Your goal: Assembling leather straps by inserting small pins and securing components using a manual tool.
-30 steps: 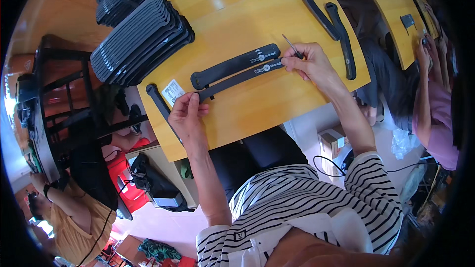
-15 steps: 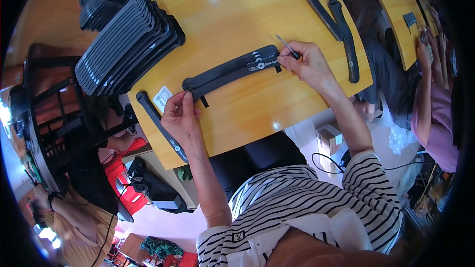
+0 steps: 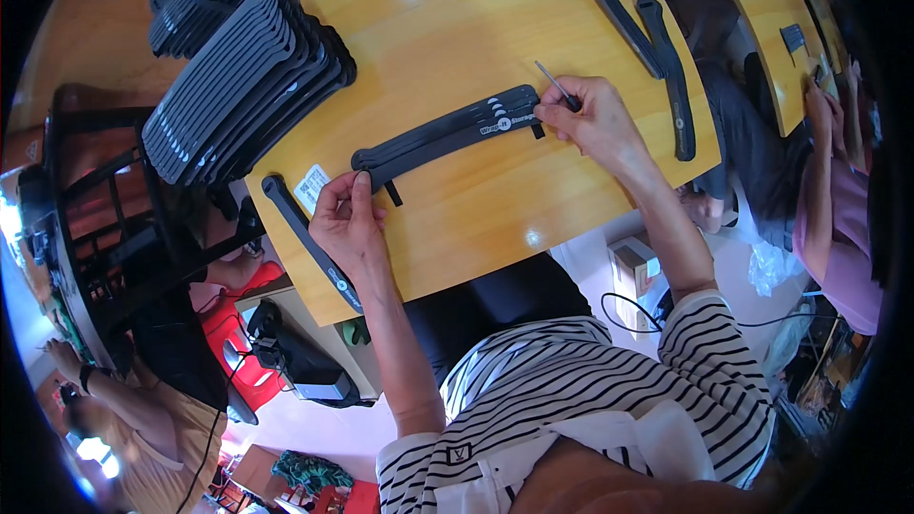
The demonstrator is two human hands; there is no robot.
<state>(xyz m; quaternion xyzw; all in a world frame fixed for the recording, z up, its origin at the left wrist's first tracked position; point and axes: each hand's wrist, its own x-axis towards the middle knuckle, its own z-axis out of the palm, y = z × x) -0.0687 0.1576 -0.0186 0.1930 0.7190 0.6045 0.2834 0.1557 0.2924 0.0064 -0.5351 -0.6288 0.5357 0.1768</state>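
A short stack of black straps (image 3: 443, 138) with white print lies slantwise on the wooden table (image 3: 447, 247). At its left end, my left hand (image 3: 354, 224) pinches the nearest strap between thumb and fingers. My right hand (image 3: 590, 119) grips the right end of the same strap by thumb and fingertips. Tucked in that hand too is a small screwdriver-like tool (image 3: 552, 80), its thin metal shaft pointing up and left; its exact tip is too small to tell. Short dark tabs (image 3: 393, 194) stick out under the strap near both ends.
Thick piles of black straps (image 3: 243, 86) stand at the far left. A single strap (image 3: 309, 243) and a white label (image 3: 311, 186) lie by the left edge; two more straps (image 3: 671, 81) lie at the right. People sit on both sides, one at another table (image 3: 762, 29).
Both hands keep their hold on the strap, with only a slight shift of the right hand and its tool. At the lower left, another person's arm has moved.
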